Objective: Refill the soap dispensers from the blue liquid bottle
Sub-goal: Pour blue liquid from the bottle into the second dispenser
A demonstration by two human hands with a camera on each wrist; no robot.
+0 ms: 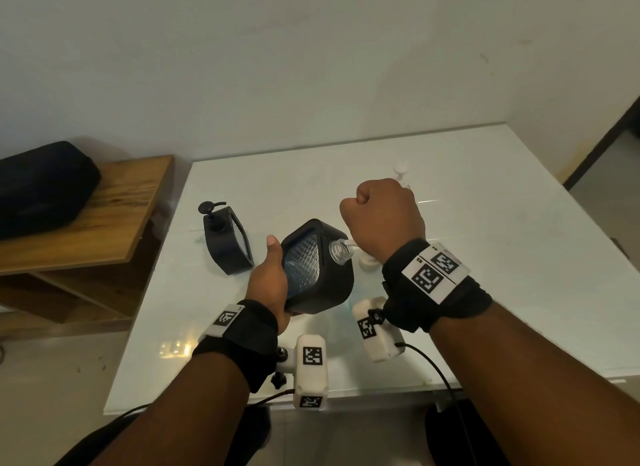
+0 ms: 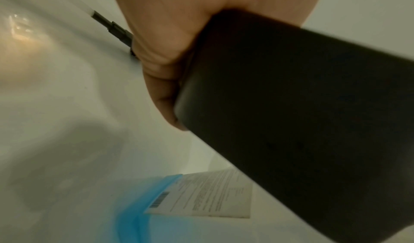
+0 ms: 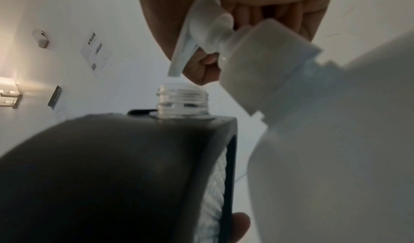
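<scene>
over glossy table [image 1: 485, 257]: left hand [image 1: 268, 285] grips boxy black dispenser [image 1: 320, 275].

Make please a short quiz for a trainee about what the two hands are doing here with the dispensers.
1. True or false: the black dispenser held by the left hand has its pump screwed on.
2. Fill in: the right hand grips the pump of the blue liquid bottle, and its nozzle points toward the held dispenser's open ___.
3. Where does the second black dispenser stand?
A. on the white table
B. on a wooden shelf
C. on the floor
Key: 1 false; 2 neck; 3 A.
</scene>
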